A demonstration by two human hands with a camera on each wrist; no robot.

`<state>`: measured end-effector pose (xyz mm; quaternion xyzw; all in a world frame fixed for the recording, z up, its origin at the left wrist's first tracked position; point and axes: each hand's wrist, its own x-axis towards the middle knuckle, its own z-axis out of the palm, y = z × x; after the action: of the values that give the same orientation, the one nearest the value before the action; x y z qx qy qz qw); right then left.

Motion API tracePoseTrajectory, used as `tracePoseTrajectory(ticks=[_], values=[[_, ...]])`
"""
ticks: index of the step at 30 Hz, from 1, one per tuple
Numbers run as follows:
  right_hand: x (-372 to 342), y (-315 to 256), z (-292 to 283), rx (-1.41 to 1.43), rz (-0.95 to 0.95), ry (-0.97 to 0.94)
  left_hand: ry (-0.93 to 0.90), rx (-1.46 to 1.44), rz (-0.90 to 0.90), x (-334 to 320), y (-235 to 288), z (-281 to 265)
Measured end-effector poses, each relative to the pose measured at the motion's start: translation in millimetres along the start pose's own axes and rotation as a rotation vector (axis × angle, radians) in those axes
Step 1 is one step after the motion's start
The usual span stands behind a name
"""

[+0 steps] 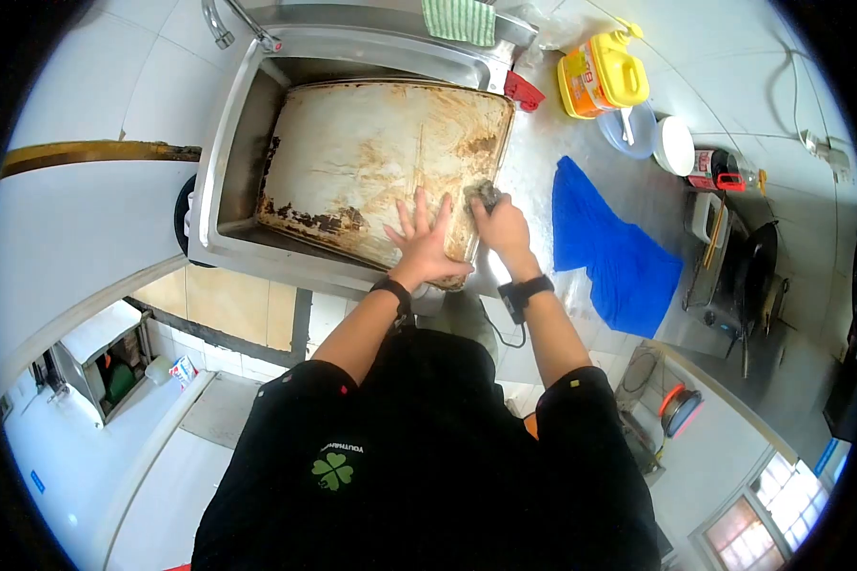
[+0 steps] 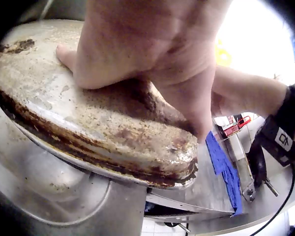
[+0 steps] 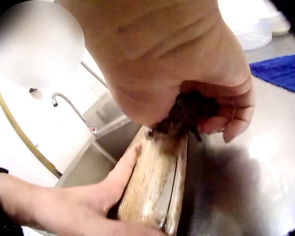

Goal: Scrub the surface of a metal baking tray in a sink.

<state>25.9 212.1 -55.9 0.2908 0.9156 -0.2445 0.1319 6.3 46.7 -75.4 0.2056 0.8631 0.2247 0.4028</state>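
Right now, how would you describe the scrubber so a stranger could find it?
Find the steel sink, then the stained tray partly in it. Near the tray's right edge, the right hand grips the scrubber: small and dark, unlike the big blue cloth.

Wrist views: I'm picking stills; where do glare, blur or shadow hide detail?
Left wrist: glare washes out the yellow jug; right wrist: a blurred disc covers the upper left, glare patches the steel counter, and shadow obscures the dark wad in the right hand.

Rough, stained metal tray (image 1: 371, 152); smooth, shiny metal sink (image 1: 243, 143); matt blue cloth (image 1: 605, 243); glossy plastic jug (image 1: 624, 81).
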Motion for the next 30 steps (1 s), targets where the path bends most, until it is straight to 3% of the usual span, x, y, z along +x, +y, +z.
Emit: tracePoseTrajectory(ticks=[3, 6, 12, 20, 26, 30], values=[[-9.7, -2.2, 11.4, 0.003, 0.097, 0.007, 0.039, -0.012, 0.017, 0.0, -2.2, 2.5], [2.5, -10.8, 6.7, -0.116, 0.075, -0.019, 0.074, -0.058, 0.047, -3.2, -5.4, 7.6], [95.7, -15.5, -15.4, -0.275, -0.012, 0.107, 0.074, -0.040, 0.044, -1.6, -1.9, 3.7], [57.1, -16.2, -9.2, -0.474, -0.055, 0.017, 0.078, -0.030, 0.055, -2.9, -3.9, 2.8], [130.3, -24.2, -33.7, -0.494, -0.065, 0.059, 0.043, 0.005, 0.028, -0.1, -1.8, 1.5], [129.1, -29.1, -38.1, -0.532, -0.058, 0.030, 0.099, -0.036, 0.052, -2.8, -4.3, 6.2]])
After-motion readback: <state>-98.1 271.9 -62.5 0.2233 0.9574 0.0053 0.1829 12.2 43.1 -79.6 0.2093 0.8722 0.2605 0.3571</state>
